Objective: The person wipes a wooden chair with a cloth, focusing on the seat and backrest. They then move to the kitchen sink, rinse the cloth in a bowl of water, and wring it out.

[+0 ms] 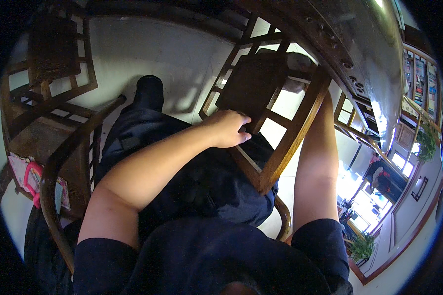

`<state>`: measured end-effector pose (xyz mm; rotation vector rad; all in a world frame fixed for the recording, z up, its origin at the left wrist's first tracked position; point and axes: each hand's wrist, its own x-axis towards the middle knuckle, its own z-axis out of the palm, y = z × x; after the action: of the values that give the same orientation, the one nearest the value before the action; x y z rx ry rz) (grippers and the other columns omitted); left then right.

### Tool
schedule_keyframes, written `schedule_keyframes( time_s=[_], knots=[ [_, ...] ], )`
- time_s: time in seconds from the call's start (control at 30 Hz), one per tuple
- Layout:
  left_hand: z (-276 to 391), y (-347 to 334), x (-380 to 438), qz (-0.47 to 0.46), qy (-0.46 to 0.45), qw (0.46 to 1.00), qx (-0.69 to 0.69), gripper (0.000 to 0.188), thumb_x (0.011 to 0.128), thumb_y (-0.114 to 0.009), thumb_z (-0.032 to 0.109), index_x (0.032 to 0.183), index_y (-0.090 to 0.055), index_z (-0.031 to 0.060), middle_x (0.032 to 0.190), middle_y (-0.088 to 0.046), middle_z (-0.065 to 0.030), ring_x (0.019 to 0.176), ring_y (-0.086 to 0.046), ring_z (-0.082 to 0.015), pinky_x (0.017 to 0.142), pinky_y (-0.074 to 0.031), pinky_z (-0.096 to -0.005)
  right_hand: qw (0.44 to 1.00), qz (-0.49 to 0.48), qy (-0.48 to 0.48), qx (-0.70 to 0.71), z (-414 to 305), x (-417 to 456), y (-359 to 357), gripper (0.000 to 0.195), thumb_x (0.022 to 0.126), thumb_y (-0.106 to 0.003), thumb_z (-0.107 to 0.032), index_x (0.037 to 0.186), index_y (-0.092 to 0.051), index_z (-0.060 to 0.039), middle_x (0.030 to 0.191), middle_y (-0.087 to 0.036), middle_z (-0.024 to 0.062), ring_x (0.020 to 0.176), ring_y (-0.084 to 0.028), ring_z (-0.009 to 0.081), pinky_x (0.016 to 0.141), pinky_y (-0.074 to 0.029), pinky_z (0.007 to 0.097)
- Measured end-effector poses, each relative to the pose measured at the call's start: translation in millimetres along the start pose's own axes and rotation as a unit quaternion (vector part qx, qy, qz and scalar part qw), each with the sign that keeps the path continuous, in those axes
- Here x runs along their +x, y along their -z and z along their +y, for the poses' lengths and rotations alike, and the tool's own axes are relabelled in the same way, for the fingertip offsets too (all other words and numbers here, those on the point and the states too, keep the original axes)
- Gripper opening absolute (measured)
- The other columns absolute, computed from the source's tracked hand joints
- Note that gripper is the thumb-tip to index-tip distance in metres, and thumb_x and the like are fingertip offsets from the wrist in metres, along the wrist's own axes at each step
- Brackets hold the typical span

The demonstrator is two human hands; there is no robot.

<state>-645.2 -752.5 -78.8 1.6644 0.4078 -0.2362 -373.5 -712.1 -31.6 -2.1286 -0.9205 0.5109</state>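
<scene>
A dark wooden stool or small chair (280, 158) with a square frame and crossbars is tilted over my lap, one corner against my dark trousers. My left hand (230, 129) is at the lower edge of its dark panel (251, 83), with the fingers curled and the thumb apart. Whether those fingers grip the wood is unclear. My right forearm (317, 147) runs up beside the frame's outer rail. Behind that rail and the table edge the right hand is hidden. A pale, shadowed shape beyond the rail cannot be made out.
A dark table (354, 55) with a carved edge looms at upper right. To the left stand a wooden chair (55, 48) and a curved armrest (55, 158). Papers and a pink item (33, 177) lie on a seat there. A bookcase (421, 81) and potted plants (361, 247) appear far right.
</scene>
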Motion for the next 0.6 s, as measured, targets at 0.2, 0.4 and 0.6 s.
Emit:
schedule_keyframes(
  time_s=[0.2,0.4,0.6],
  knots=[
    [-11,-9,-2,0.027,0.003,0.999,-0.021,0.058,0.087,-0.062,0.034,0.134,-0.046,0.0045,0.128,-0.049,-0.0263,0.121,-0.047,-0.0372,0.104,-0.035,-0.0423,0.999,-0.037,-0.012,0.037,22,-22,-20,0.034,0.088,-0.054,-0.028,0.109,-0.058,-0.0025,0.099,-0.063,0.0101,0.087,-0.061,0.0217,0.076,-0.050,0.0334],
    [12,10,-9,0.015,0.024,0.998,0.062,0.050,0.087,-0.060,0.035,0.128,-0.053,0.0072,0.114,-0.063,-0.0146,0.108,-0.059,-0.0315,0.094,-0.044,-0.0442,0.999,-0.041,0.014,0.020,10,25,-38,0.033,0.090,-0.053,-0.030,0.109,-0.058,-0.0034,0.099,-0.063,0.0097,0.087,-0.061,0.0216,0.076,-0.050,0.0334],
    [5,3,-8,0.039,-0.003,0.999,0.006,0.052,0.085,-0.063,0.032,0.127,-0.052,0.0021,0.120,-0.056,-0.0255,0.116,-0.051,-0.0373,0.100,-0.040,-0.0431,0.999,-0.020,0.025,0.034,19,15,-61,0.033,0.091,-0.052,-0.031,0.108,-0.058,-0.0043,0.098,-0.063,0.0094,0.086,-0.061,0.0215,0.075,-0.051,0.0335]
  ],
)
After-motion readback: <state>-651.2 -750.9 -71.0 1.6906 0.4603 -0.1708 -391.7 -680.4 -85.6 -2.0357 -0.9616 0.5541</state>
